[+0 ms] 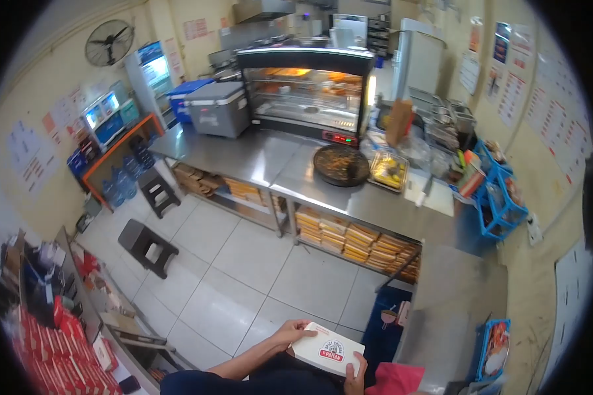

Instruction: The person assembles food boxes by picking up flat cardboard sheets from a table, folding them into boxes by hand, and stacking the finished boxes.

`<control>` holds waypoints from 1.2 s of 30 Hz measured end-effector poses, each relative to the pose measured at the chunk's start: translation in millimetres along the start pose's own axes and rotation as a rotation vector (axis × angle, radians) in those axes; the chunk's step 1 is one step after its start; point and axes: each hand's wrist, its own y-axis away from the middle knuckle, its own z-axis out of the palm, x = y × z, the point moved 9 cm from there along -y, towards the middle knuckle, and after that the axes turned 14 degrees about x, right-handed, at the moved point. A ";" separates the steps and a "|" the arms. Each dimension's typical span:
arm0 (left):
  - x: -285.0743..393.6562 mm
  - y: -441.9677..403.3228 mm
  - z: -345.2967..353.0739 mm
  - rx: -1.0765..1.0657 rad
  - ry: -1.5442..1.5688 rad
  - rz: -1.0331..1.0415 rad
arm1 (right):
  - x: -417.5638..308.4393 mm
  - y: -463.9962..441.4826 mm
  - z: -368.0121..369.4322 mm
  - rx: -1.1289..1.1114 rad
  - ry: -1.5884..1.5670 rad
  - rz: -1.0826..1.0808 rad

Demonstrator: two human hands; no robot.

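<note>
White flat cardboard box with a black-and-red printed logo: held in both hands, lid face up and slightly tilted, on my side of the long stainless-steel counter, well apart from it.

Grip status: my bare left hand pinches the corner nearer the counter, thumb flat on top, fingers mostly hidden, presumably underneath. My bare right hand has the opposite side, the end farther from the counter, thumb up at the edge. Both are closed only to the box's thickness. Can't tell how hard I'm squeezing; no denting visible.

Handling, my read: light, thin folded card, stiff along the edges, soft mid-panel. Walls should buckle if squeezed inward; lid would likely cave under a thumb at the logo. Surface looks smooth, so moderate slip risk with dry fingers. Contents not visible, so weight and balance are a guess.

Best hold: opposite edges near the corners, fingers spread below, thumbs light on the rim. Two hands beat one here; a single-corner pinch would let it sag or twist.

Clearance: soft-looking red sheet-like item just beside my right hand, also on my side of the counter. Could snag an elbow.
</note>
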 end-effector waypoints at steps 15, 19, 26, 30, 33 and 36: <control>-13.6 3.4 -226.8 0.335 -0.264 0.342 | -63.1 -117.2 294.2 -0.835 0.300 -0.530; -35.9 13.4 -254.1 0.506 -0.093 0.271 | -49.9 -127.1 402.1 -1.378 0.039 -0.257; -60.6 44.6 -294.7 0.863 0.539 0.115 | -101.6 -75.5 493.6 -2.058 0.096 -0.080; -102.9 30.4 -332.7 0.870 0.965 0.160 | -107.1 -42.5 567.7 -2.458 0.024 -0.215; -65.2 58.3 -369.7 1.006 0.960 0.154 | -150.3 -8.2 624.2 -2.482 0.144 -0.484; -62.6 67.4 -440.7 1.020 0.885 0.183 | -172.9 34.4 678.1 -2.458 0.185 -0.618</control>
